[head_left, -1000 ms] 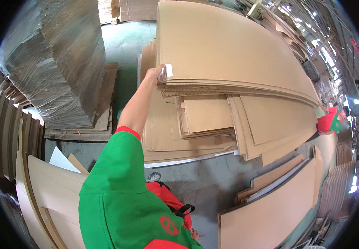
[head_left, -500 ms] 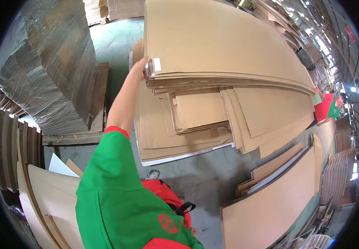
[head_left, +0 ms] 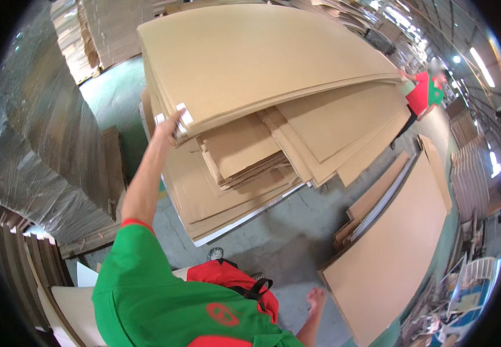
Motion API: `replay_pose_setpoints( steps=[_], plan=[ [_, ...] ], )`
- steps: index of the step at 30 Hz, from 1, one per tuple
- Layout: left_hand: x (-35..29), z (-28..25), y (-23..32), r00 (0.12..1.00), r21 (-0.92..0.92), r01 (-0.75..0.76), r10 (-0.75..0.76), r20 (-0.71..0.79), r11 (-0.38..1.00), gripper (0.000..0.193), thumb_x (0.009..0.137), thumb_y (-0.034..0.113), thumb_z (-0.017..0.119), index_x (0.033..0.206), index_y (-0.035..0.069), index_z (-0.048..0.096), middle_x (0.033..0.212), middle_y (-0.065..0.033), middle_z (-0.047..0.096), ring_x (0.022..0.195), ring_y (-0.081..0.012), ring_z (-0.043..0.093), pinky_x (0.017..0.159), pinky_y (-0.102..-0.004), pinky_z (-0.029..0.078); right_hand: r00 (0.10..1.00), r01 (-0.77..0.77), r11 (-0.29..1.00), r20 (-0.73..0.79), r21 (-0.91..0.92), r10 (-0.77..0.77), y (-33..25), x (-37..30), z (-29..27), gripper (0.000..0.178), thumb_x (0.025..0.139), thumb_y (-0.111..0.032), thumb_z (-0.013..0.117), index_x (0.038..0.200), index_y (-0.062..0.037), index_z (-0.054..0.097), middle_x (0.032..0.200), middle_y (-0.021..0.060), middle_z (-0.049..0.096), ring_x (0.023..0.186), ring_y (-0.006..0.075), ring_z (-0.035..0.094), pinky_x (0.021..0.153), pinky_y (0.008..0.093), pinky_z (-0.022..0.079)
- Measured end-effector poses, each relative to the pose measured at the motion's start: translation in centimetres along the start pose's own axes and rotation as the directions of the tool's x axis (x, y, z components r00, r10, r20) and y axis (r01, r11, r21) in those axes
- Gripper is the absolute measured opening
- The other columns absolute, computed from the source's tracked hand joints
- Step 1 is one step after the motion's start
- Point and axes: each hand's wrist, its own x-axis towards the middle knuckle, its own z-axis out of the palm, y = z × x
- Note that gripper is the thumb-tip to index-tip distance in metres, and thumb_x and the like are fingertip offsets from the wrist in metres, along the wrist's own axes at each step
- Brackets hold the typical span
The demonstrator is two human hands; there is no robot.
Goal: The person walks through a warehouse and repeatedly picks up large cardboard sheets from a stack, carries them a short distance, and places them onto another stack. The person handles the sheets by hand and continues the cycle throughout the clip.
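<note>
A stack of large brown cardboard sheets (head_left: 273, 55) spans the upper middle. At its near left corner my left hand (head_left: 171, 126) is closed on the edge, beside a small white label (head_left: 184, 114). The fingers are partly hidden under and behind the corner. Below these sheets lie a smaller bundle of cardboard (head_left: 242, 151) and some fanned-out cardboard panels (head_left: 325, 130). My right hand (head_left: 316, 298) hangs low at my right side, curled into a fist with nothing visible in it, near a leaning cardboard panel (head_left: 389, 248).
A co-worker (head_left: 424, 92) in red and green stands at the far right end of the sheets, one hand at their edge. On the left rises a plastic-wrapped pallet load (head_left: 42, 133). More cardboard (head_left: 77, 306) leans at lower left. Grey floor (head_left: 285, 231) shows between the stacks.
My left hand and the sheets' near corner sit lower and further left in view. My right hand has come into view. The whole view has shifted, and the co-worker shows more fully.
</note>
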Motion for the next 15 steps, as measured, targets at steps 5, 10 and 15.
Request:
replay_pose_setpoints(
  steps=[5, 10, 15],
  plan=[
    [-15.1, 8.2, -13.1, 0.990, -0.150, 0.109, -0.093, 0.109, 0.983, 0.051, 0.080, 0.020, 0.078, 0.119, -0.005, 0.055, 0.115, -0.0113, 0.063, 0.104, -0.0231, 0.062, 0.087, -0.0368, 0.053, 0.900, 0.172, 0.935, 0.336, 0.309, -0.277, -17.9, -1.5, 12.1, 0.052, 0.094, -0.045, 0.057, 0.121, -0.0011, 0.052, 0.109, 0.0143, 0.061, 0.092, 0.0237, 0.064, 0.076, 0.0349, 0.052],
    [-30.5, 15.0, -25.2, 0.911, -0.087, 0.360, -0.330, 0.249, 0.929, 0.049, 0.083, 0.030, 0.076, 0.122, 0.008, 0.055, 0.113, -0.0040, 0.063, 0.104, -0.0182, 0.060, 0.088, -0.0327, 0.051, 0.792, 0.056, 0.836, 0.486, 0.546, -0.370, -28.8, -2.7, 15.3, 0.068, 0.093, -0.055, 0.052, 0.131, 0.0015, 0.043, 0.121, 0.0201, 0.056, 0.106, 0.0301, 0.060, 0.085, 0.0421, 0.050],
    [-33.7, 14.9, -28.8, 0.855, 0.060, 0.421, -0.418, 0.307, 0.905, 0.049, 0.085, 0.040, 0.071, 0.121, 0.010, 0.056, 0.117, -0.0046, 0.061, 0.108, -0.0189, 0.058, 0.089, -0.0350, 0.050, 0.797, 0.137, 0.923, 0.513, 0.359, -0.318, -28.3, -0.3, 14.4, 0.064, 0.087, -0.039, 0.069, 0.129, 0.0035, 0.046, 0.111, 0.0156, 0.063, 0.094, 0.0256, 0.065, 0.079, 0.0403, 0.053]
  ],
)
